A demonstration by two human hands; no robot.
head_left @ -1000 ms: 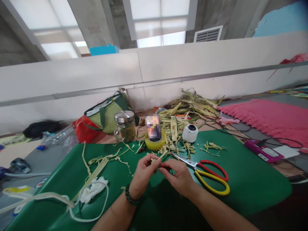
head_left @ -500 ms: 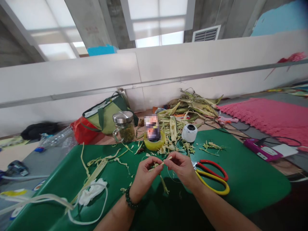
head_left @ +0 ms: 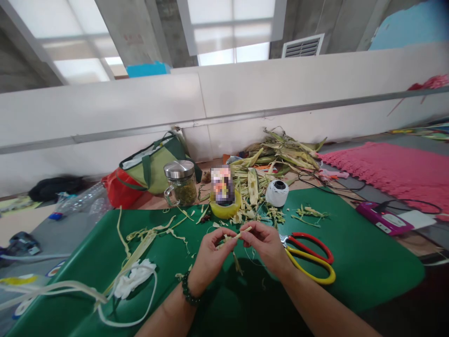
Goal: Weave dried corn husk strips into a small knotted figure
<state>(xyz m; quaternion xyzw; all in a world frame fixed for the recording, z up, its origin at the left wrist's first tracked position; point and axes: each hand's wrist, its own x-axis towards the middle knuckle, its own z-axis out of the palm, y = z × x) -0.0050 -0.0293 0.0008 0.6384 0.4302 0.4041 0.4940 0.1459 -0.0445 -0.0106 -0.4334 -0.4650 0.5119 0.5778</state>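
My left hand (head_left: 214, 252) is closed in a pinch on a small pale corn husk piece (head_left: 242, 232), with a husk strand (head_left: 238, 265) hanging beneath its fingers. Against it, my right hand (head_left: 264, 244) pinches the same piece from the other side, fingertips nearly meeting. A thin white thread (head_left: 253, 258) loops below my right hand. Scissors (head_left: 310, 256) with one red and one yellow handle lie right of that hand, blades partly hidden by it. Beyond the hands are a spool of white thread (head_left: 277, 194) and a roll of yellow tape (head_left: 225, 210).
A green mat (head_left: 365, 262) covers the work surface, with husk strips (head_left: 143, 245) and white cloth (head_left: 135, 279) at left. A glass mug (head_left: 184, 192), a bag (head_left: 157, 166) and a husk pile (head_left: 284, 150) stand behind. A purple power bank (head_left: 384, 218) lies right.
My fingers have shifted slightly on the husk piece, and the hanging strand has swung a little. Both hands stay in nearly the same place.
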